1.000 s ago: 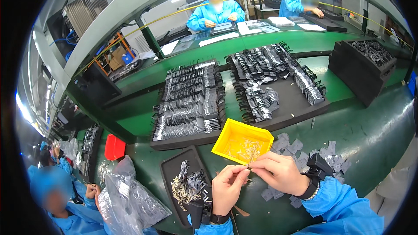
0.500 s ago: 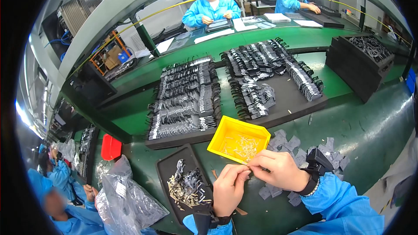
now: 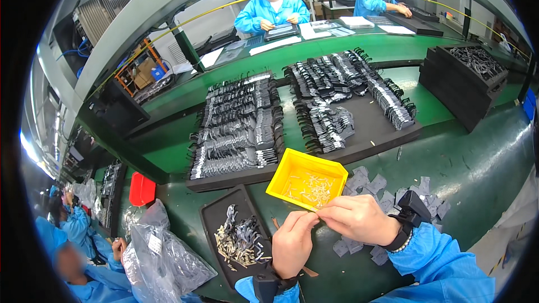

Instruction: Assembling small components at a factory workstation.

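Note:
My left hand and my right hand meet fingertip to fingertip at the near rim of a yellow bin. Both are closed in a pinch, and whatever lies between the fingers is too small to make out. Small pale strips are scattered inside the bin. Left of my left hand lies a black tray with a heap of small beige and grey parts. Flat grey pieces spread over the green table around and beyond my right hand.
Two black trays with rows of dark clip-like parts stand beyond the bin. Stacked black boxes are at far right. A red bin and a clear plastic bag sit at left, near a co-worker. Two other people work across the bench.
My hands stay pinched together at the bin's near rim, with only a slight shift of the fingers. The bin and trays look the same.

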A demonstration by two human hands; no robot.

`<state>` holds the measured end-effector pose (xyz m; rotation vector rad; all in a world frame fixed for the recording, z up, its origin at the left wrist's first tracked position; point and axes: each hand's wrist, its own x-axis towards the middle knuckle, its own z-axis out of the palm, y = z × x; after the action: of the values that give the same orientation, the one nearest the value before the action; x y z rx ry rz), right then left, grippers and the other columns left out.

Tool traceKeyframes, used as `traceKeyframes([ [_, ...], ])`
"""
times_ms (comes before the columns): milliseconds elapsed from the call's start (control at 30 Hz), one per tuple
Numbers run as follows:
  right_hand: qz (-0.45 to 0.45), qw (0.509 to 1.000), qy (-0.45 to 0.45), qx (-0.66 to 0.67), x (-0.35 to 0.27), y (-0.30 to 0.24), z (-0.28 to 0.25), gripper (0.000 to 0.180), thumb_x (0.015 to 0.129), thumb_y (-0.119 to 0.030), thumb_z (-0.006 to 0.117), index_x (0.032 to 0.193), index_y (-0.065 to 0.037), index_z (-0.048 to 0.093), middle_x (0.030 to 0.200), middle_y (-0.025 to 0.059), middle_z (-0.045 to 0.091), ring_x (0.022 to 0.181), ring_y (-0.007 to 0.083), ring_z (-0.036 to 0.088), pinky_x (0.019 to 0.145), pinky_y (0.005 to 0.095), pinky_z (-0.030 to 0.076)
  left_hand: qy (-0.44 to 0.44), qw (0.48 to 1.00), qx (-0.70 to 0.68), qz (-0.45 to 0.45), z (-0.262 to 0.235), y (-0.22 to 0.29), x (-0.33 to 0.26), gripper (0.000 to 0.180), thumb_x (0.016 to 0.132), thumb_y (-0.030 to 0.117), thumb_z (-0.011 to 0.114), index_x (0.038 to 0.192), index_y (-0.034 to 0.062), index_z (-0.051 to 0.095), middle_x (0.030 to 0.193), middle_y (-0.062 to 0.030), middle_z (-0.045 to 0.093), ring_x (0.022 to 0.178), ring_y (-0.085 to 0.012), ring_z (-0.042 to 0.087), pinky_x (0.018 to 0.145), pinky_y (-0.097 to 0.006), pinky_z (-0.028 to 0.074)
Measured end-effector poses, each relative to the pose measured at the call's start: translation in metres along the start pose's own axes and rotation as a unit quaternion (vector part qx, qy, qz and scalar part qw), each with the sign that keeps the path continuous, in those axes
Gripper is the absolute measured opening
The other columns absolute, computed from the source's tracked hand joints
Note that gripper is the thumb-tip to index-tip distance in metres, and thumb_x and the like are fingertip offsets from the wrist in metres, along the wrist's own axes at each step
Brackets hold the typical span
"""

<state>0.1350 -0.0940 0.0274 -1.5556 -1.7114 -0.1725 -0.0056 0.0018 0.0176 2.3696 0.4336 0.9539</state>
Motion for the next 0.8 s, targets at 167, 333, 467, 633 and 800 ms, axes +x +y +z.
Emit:
traceKeyframes([
  [167, 0.036, 0.998, 0.024, 0.055, -0.001, 0.005, 0.008, 0.012, 0.071, -0.01, 0.065, 0.08, -0.007, 0.059, 0.072, 0.0041, 0.057, 0.065, 0.0192, 0.06, 0.052, 0.0287, 0.048, -0.02, 0.943, -0.266, -0.199, 0.003, -0.002, -0.005, 0.007, 0.084, 0.004, 0.056, 0.087, -0.002, 0.056, 0.079, -0.0096, 0.059, 0.063, -0.0167, 0.062, 0.055, -0.027, 0.051],
  [333, 0.108, 0.992, 0.042, -0.047, -0.004, 0.017, 0.014, 0.009, 0.072, -0.01, 0.064, 0.078, -0.007, 0.058, 0.071, 0.0048, 0.057, 0.062, 0.022, 0.058, 0.056, 0.0319, 0.047, -0.002, 0.822, -0.461, -0.334, -0.005, -0.009, -0.002, 0.016, 0.089, 0.007, 0.05, 0.101, -0.0028, 0.054, 0.078, -0.0092, 0.059, 0.057, -0.0149, 0.058, 0.049, -0.025, 0.05],
  [467, 0.071, 0.988, 0.059, -0.127, -0.003, 0.022, 0.021, 0.009, 0.072, -0.009, 0.064, 0.079, -0.007, 0.058, 0.07, 0.0055, 0.057, 0.06, 0.0233, 0.056, 0.058, 0.0334, 0.047, 0.01, 0.834, -0.472, -0.287, -0.001, -0.009, -0.001, 0.025, 0.087, 0.004, 0.053, 0.111, -0.0034, 0.049, 0.08, -0.0102, 0.06, 0.061, -0.0136, 0.057, 0.059, -0.024, 0.049],
  [633, 0.095, 0.99, 0.108, -0.008, 0.0, 0.01, 0.01, 0.017, 0.076, -0.01, 0.062, 0.092, -0.006, 0.06, 0.071, 0.006, 0.058, 0.063, 0.022, 0.058, 0.057, 0.0324, 0.047, -0.021, 0.823, -0.461, -0.33, -0.006, -0.009, 0.0, 0.031, 0.085, 0.002, 0.055, 0.114, -0.0028, 0.046, 0.087, -0.0116, 0.062, 0.073, -0.0136, 0.059, 0.066, -0.023, 0.048],
  [800, 0.199, 0.967, 0.05, 0.155, 0.008, -0.014, -0.003, 0.021, 0.079, -0.014, 0.063, 0.098, -0.005, 0.061, 0.074, 0.0054, 0.06, 0.06, 0.0175, 0.057, 0.055, 0.0288, 0.046, -0.047, 0.823, -0.476, -0.306, -0.002, -0.007, -0.005, 0.039, 0.084, 0.003, 0.057, 0.119, -0.0021, 0.04, 0.089, -0.0114, 0.062, 0.081, -0.0132, 0.059, 0.071, -0.023, 0.048],
])
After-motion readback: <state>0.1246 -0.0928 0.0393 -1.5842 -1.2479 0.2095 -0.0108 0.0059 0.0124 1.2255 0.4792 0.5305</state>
